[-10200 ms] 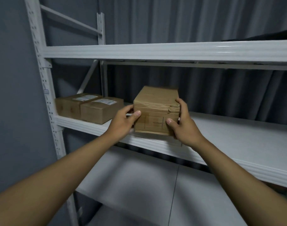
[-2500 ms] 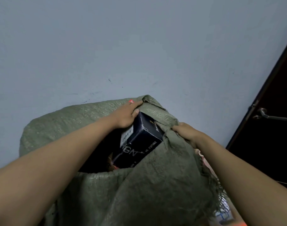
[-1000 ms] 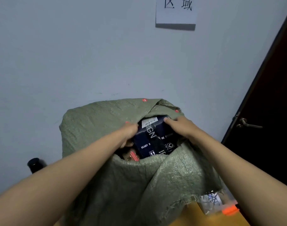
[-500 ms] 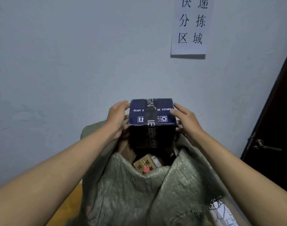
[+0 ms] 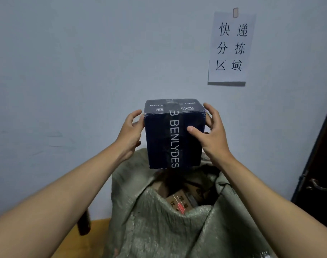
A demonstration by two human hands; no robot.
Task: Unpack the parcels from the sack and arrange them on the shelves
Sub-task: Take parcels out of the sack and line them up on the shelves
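**A:** Head view has you holding the dark blue box (image 5: 174, 135) up in front of the wall, clear above the sack's mouth. Your left hand (image 5: 130, 131) presses its left side with the fingers (image 5: 134, 116) curved against it, and your right hand (image 5: 212, 133) grips the right side, thumb across the front face.

**B:** So how far along am I?

**A:** That parcel is out of the green woven sack (image 5: 159, 226), but it is not shelved; no shelves show here, so you will need to carry it to them. I cannot judge from this view how many parcels are already placed.

**B:** What is left inside?

**A:** Look down the open mouth: at least one brown cardboard parcel (image 5: 179, 202) with a red mark lies near the top, and darker shapes sit beside it that I cannot make out. By my reckoning, several more trips remain.
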